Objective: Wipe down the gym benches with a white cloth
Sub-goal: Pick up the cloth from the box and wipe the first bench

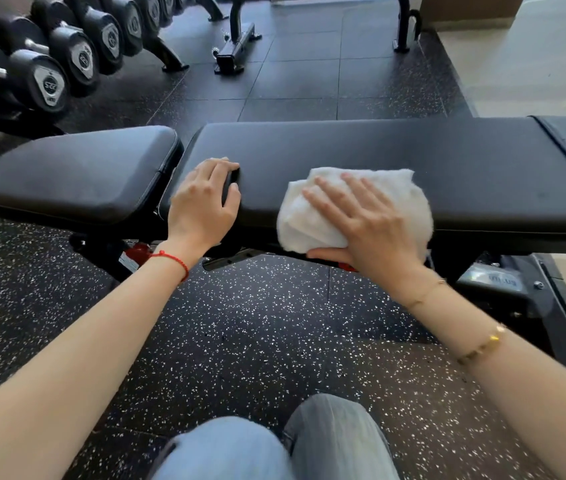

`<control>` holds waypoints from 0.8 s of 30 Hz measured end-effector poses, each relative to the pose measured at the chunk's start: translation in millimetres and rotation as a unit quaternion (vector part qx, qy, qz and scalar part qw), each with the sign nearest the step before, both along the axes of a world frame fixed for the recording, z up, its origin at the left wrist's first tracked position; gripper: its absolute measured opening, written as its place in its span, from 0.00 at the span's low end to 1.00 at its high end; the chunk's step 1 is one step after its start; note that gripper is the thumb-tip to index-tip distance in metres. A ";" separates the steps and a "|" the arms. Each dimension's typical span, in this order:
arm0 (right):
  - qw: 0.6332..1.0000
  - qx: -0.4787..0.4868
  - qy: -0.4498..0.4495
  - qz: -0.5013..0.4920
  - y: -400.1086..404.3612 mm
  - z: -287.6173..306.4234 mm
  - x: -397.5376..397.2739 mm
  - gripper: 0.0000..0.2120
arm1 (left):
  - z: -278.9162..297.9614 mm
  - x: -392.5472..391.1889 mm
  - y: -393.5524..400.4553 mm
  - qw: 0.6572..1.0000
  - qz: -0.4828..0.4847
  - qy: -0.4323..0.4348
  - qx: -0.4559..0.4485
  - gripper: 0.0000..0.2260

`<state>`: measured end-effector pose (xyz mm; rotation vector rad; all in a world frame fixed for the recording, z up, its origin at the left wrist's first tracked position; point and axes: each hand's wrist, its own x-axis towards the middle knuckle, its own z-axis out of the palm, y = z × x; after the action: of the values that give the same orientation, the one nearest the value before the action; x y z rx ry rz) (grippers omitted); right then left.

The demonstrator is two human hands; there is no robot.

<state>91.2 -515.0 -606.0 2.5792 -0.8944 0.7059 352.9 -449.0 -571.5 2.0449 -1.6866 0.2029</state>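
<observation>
A black padded gym bench lies across the view, with a long back pad point(361, 150) and a separate seat pad point(80, 171) to its left. A white cloth point(392, 192) is bunched on the back pad's near edge and hangs over its front side. My right hand point(364, 223) presses flat on the cloth with fingers spread, the thumb under the pad's edge. My left hand point(202, 202) rests on the back pad's left end, fingers curled over its corner beside the gap between the pads.
A rack of black dumbbells point(49, 64) stands at the back left. Another bench's black frame point(236, 43) stands on the dark floor tiles behind. The bench's metal base point(503, 282) sits low at right. My knees in light jeans point(274, 445) are at the bottom.
</observation>
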 end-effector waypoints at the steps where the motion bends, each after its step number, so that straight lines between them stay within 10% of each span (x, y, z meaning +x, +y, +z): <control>1: 1.000 -0.002 0.003 0.002 0.9 0.1 10.3 0.38 | 0.6 0.5 -0.4 1.000 -0.001 0.002 0.004 0.15; 11: 0.999 -0.011 0.030 0.013 -2.1 2.1 -11.2 0.38 | 10.7 -49.9 -31.7 0.997 -0.055 0.057 -0.002 0.18; 24: 0.989 0.050 0.033 -0.137 -36.4 15.2 -237.5 0.40 | 12.0 -180.5 -83.5 0.990 -0.123 0.059 0.046 0.19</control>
<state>-146.3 -551.4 -590.8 2.4775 -1.2596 0.5051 172.4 -532.6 -559.5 1.8506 -1.8826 -0.0789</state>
